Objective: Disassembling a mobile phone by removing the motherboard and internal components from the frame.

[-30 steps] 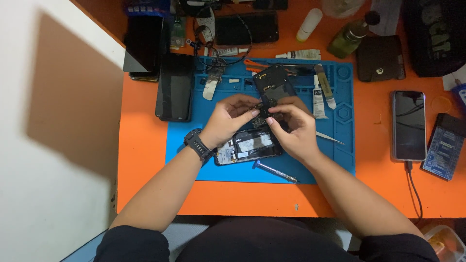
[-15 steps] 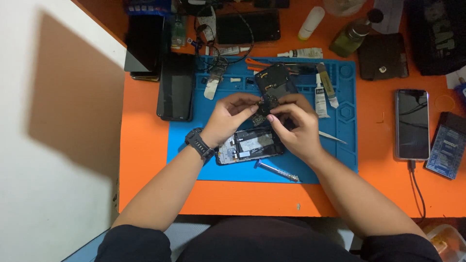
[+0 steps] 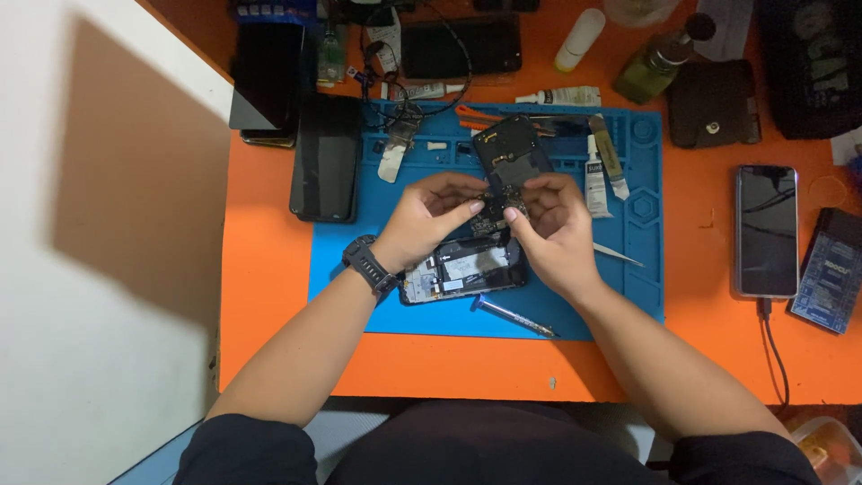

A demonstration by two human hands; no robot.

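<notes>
Both hands meet over the middle of the blue mat (image 3: 620, 296). The left hand (image 3: 426, 220) has its fingers curled in tight, and its fingertips pinch one side of a small dark circuit board (image 3: 496, 208). The right hand (image 3: 552, 229) does the same from the other side, with thumb and first finger closed on the board. So the grip of each hand is narrow, closed on that little part (it is too small to see more of it). A black watch (image 3: 366, 266) sits on the left wrist.

The board is held just above the mat, between an open phone body (image 3: 467, 274) under the hands and a dark back cover (image 3: 512, 157) at the far side of the hands. A screwdriver (image 3: 512, 316) lies on the near part of the mat. Tweezers (image 3: 618, 255) lie on the mat to the right of the hands, and a glue tube (image 3: 593, 171) lies farther back.

The mat rests on an orange table (image 3: 260, 296). To the right of the mat lies a phone (image 3: 766, 229) with a cable plugged in. To the left of the mat lies a black screen panel (image 3: 325, 157). Left of the table there is a white wall.
</notes>
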